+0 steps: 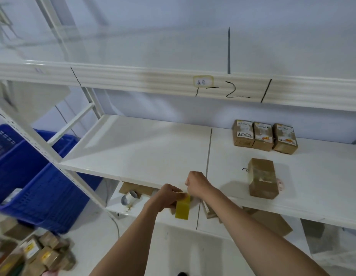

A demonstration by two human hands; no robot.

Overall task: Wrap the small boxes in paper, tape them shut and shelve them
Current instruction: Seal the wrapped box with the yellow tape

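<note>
At the front edge of the middle shelf [145, 148], both hands meet over a yellow strip [182, 208] that hangs down in front of the shelf below; the left hand [166, 196] has its fingers curled round the top of that strip, and the right hand [197, 184] is closed into a loose fist just beside it, though whether its fingers pinch the strip's end or something else I cannot tell; the strip looks like tape, light, limp and sticky on one face, so it is best held by its very end and kept taut. To the right on the same shelf lies a wrapped box [262, 177], standing apart from the hands, with a glossy band of clear tape across its side; it looks light and stiff-cornered, its brown paper soft enough to crease, so a grip across two opposite flat sides should serve better than a pinch at a folded end. Behind it, near the back wall, three wrapped boxes [264, 137] stand side by side, touching; on the floor at lower left sits a heap of boxes [45, 253], and a blue crate [29, 176] stands beyond the shelf post.
</note>
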